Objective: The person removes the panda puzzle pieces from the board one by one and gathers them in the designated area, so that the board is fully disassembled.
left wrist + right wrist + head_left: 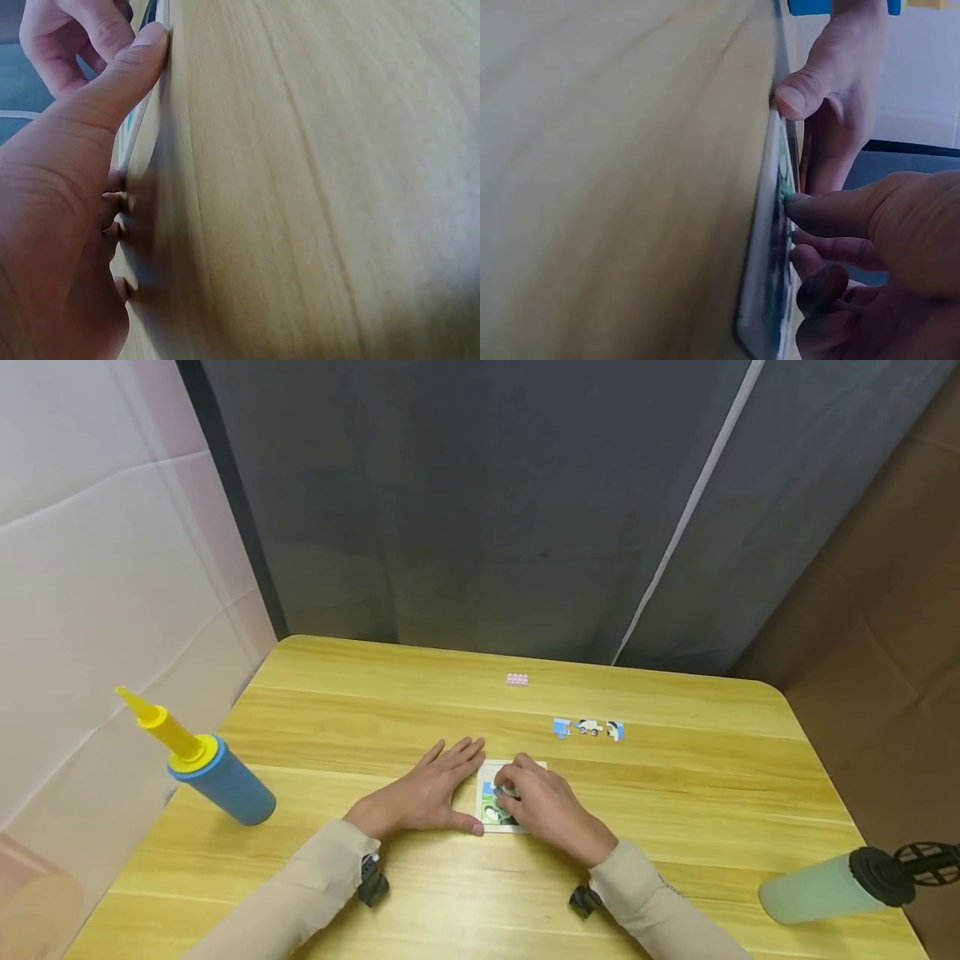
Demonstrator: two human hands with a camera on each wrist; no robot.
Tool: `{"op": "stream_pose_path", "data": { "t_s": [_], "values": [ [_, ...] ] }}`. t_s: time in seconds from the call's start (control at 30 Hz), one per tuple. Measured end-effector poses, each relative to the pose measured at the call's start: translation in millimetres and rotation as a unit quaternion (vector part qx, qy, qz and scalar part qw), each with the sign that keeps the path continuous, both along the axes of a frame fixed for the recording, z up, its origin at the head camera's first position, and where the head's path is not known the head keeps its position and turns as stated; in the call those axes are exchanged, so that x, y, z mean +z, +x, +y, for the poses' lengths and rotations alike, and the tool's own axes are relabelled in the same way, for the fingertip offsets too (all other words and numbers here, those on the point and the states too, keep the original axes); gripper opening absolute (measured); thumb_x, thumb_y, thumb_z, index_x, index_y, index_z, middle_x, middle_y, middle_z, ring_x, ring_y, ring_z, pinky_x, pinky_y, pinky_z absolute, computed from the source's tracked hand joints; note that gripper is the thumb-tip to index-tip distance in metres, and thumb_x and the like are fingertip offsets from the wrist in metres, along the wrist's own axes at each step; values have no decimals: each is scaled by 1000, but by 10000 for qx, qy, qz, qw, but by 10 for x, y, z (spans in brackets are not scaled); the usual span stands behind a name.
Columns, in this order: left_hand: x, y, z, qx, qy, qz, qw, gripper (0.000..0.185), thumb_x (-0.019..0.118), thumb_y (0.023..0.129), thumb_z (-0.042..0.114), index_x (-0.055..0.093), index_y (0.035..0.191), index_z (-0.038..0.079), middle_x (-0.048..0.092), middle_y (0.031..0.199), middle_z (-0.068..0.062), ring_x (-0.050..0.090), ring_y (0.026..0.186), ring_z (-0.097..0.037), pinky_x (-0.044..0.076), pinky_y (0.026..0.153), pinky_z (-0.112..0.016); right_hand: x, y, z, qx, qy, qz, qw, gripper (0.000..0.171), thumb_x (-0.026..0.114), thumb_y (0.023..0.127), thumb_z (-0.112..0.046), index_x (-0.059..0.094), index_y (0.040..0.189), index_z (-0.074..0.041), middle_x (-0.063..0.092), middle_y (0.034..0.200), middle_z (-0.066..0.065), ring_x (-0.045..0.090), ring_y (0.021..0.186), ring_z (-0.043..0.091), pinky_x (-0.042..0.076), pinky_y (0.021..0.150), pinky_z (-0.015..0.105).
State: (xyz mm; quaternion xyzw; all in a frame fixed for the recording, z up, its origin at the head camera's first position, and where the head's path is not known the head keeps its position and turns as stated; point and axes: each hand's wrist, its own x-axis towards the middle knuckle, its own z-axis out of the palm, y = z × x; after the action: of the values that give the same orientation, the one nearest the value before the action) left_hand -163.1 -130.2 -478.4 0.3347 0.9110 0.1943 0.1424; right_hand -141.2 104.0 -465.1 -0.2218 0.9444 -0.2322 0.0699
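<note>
A small square jigsaw puzzle in a white-edged tray (491, 768) lies flat on the table, its picture showing green, blue and black. My left hand (431, 789) rests spread at the tray's left side, thumb at the near corner and fingertips by the far one. Over the picture, my right hand (551, 802) pinches a puzzle piece (508, 792), mostly covered by the fingers. The right wrist view has thumb and fingertips right at the picture's surface, beside the tray's edge (756, 292). Behind the right hand lie three loose pieces: a blue one (562, 727), a white one (588, 727) and a blue-and-white one (615, 730).
A pink toy brick (517, 679) sits near the table's far edge. At the left stands a blue and yellow hand pump (228, 783). A pale green bottle with a black lid (813, 889) is at the right. A dark curtain (450, 510) hangs behind the wooden table (690, 793).
</note>
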Motion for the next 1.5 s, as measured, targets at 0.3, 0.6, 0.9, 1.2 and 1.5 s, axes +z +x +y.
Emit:
{"op": "stream_pose_path", "data": {
  "t_s": [0.3, 0.6, 0.9, 1.2, 1.5],
  "values": [
    [3, 5, -9, -18, 49, -14, 10000, 115, 75, 89, 69, 26, 169, 3, 12, 181, -10, 10, 170, -33, 5, 138, -61, 158, -201, -58, 337, 313, -876, 9951, 21, 79, 97, -17, 74, 114, -6, 65, 102, 2, 57, 82, 13, 52, 71, 31],
    [-9, 5, -9, -7, 67, -78, 9999, 115, 76, 89, 68, 26, 168, 2, 12, 181, -12, 10, 170, -34, 5, 137, -62, 219, -344, -112, 436, 541, -1402, 9877, 18, 84, 93, -15, 69, 102, -10, 65, 93, -1, 58, 77, 14, 49, 67, 29],
    [11, 0, 8, 41, 112, -88, 9999, 116, 76, 88, 69, 27, 168, 2, 13, 181, -11, 10, 170, -33, 4, 137, -62, 181, -249, -82, 475, 265, -927, 9942, 20, 80, 96, -13, 61, 101, -13, 58, 92, -1, 53, 73, 14, 43, 61, 27],
    [10, -9, 18, 45, 58, -75, 9999, 116, 75, 87, 70, 27, 168, 3, 13, 181, -10, 10, 170, -32, 5, 137, -62, 106, -157, -41, 552, 98, -658, 9963, 14, 75, 99, -12, 63, 107, -14, 64, 94, -2, 55, 76, 11, 47, 64, 27],
    [3, -15, 18, 4, 53, -41, 10000, 115, 75, 88, 69, 27, 168, 2, 13, 181, -11, 10, 170, -33, 5, 137, -62, 55, -88, -6, 818, 369, -101, 9959, 18, 70, 103, -15, 78, 118, -9, 66, 103, 0, 54, 77, 8, 49, 66, 24]
  ]
}}
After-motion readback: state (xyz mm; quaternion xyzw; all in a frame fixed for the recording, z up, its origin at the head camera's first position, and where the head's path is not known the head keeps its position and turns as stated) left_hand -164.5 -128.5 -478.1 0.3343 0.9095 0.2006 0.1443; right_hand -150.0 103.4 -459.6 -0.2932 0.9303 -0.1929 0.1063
